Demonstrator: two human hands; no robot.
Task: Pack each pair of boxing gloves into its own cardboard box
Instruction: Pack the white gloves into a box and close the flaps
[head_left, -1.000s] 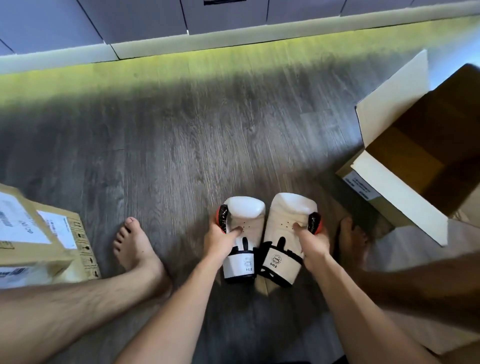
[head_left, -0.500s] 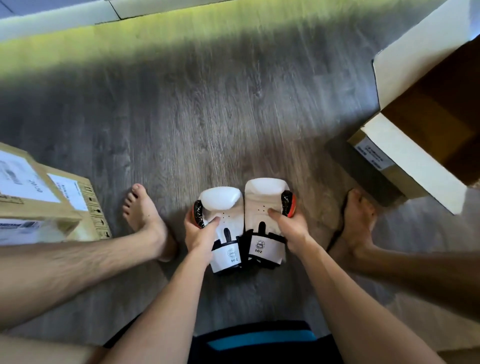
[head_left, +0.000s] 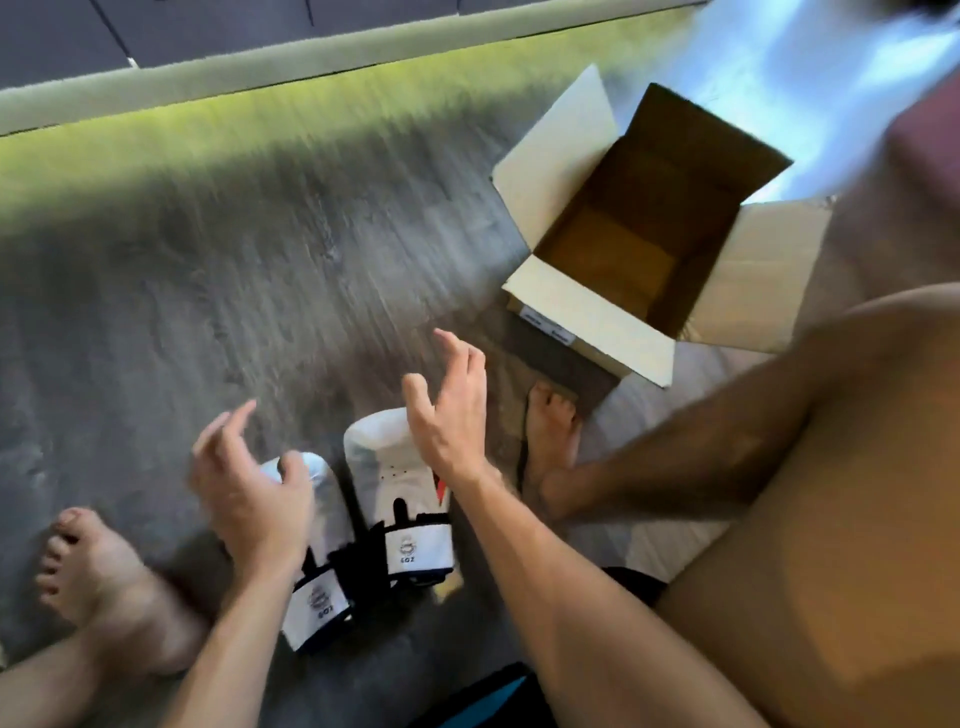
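Left hand and right hand open, seemingly clear above white boxing gloves, empty cardboard box far right

Heavy motion blur smears everything here: the grain of the wooden floor streaks diagonally, and the left hand and right hand look soft-edged. A yellow-green band of light lies along the far skirting board, and the middle of the floor is dim. Bluish-white glare burns out the top right corner. The cardboard box is dark inside and throws a shadow under its near flap.
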